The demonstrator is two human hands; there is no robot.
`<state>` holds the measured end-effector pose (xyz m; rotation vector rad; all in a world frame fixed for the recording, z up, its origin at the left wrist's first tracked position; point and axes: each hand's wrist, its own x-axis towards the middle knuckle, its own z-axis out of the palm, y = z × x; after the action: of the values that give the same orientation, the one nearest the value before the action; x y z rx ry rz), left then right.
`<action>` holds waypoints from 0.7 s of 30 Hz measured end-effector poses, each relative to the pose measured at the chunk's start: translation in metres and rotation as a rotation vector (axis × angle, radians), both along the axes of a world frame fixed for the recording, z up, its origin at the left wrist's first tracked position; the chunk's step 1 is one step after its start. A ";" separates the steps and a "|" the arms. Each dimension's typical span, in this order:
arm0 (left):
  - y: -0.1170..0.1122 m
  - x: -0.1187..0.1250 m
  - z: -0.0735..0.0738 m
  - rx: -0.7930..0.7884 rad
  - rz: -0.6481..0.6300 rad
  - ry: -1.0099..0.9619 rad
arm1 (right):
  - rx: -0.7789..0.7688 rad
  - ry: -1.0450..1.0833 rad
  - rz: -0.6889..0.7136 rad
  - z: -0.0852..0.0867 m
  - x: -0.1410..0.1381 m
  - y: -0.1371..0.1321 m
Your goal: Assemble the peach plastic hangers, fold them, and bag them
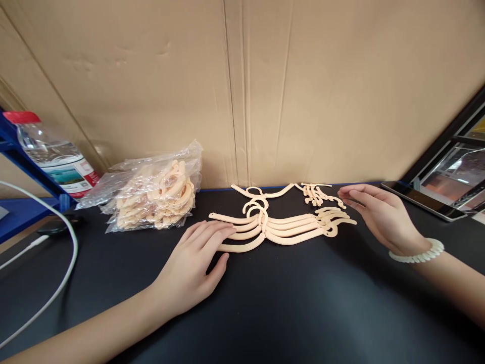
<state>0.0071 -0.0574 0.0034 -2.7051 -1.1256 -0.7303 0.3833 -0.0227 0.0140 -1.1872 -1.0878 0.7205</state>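
Hangers point(288, 233) partly under palm-down left hand point(193, 263)

A black table point(280, 308) has peach hangers point(295, 239) lying close together on it, small peach pieces point(312, 194) near them, and a clear bag point(155, 202) of peach parts. A flat black thing point(420, 200), maybe a tablet, lies at the right.
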 end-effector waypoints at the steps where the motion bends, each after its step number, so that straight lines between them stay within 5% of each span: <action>1: 0.000 0.000 0.000 0.000 -0.004 0.001 | 0.002 -0.008 0.005 0.000 0.000 0.000; 21: -0.001 0.001 0.000 -0.024 -0.004 -0.022 | 0.053 -0.122 0.005 -0.008 -0.001 0.001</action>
<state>0.0084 -0.0583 0.0036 -2.7264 -1.1421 -0.7540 0.3828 -0.0221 0.0056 -1.1959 -1.2048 0.6260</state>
